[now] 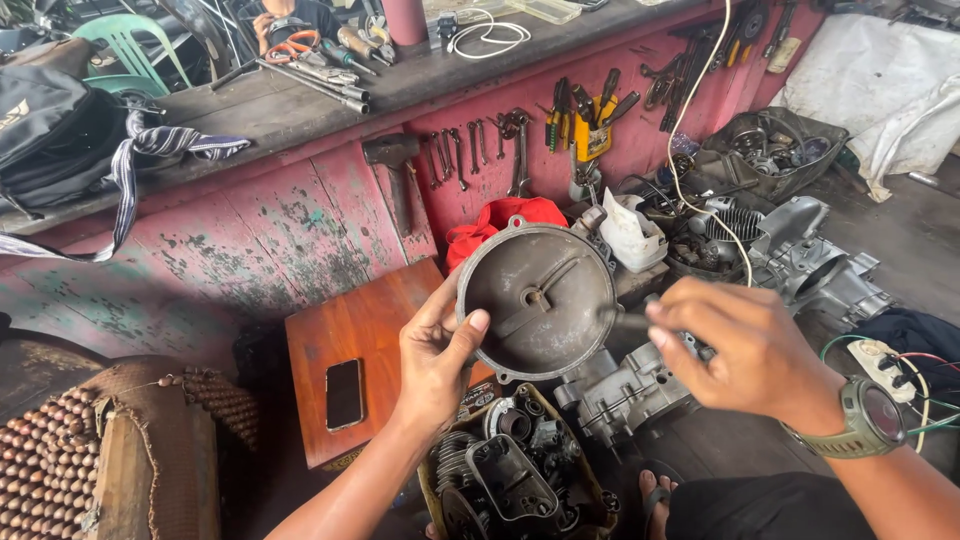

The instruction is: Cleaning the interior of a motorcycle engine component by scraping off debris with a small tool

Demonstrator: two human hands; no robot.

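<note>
Holding the round cover (538, 300) mid-frame, our left hand (435, 360) pinches its rim, while our right hand (745, 345) grips a blurry tool (625, 320) at its face, engine (625, 395) below.

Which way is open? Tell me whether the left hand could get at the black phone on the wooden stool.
Probably not yet: the left hand grips the round grey metal cover. Otherwise the black phone lies uncovered on the wooden stool, just beside that forearm.
</note>
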